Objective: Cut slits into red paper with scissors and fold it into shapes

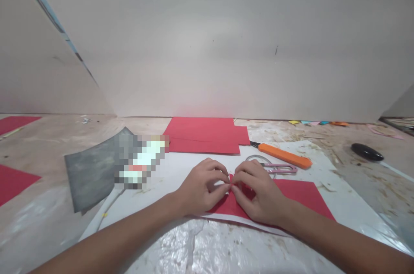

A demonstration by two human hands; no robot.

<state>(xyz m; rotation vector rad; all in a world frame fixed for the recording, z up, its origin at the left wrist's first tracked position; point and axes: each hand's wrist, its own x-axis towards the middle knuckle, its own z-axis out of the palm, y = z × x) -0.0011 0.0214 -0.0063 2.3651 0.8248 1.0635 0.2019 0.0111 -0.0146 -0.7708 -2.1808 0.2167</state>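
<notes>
Both hands meet over a red sheet of paper (302, 196) that lies on a white sheet (152, 205) in front of me. My left hand (207, 185) pinches a small raised bit of the red paper between thumb and fingertips. Right beside it, my right hand (257, 190) pinches the same spot, its fingertips almost touching the left ones. The two hands hide part of the red paper's middle. Just beyond the right hand lie a pink cutter (283, 168) and a clear ring-shaped thing, partly covered, whose kind I cannot make out.
Behind the hands lies another red sheet (203, 133), with an orange utility knife (284, 155) to its right. A grey sheet (93, 174) and a blurred-out bright device (142, 162) are at left. A black oval object (367, 152) sits at right. A white panel (226, 41) rises behind.
</notes>
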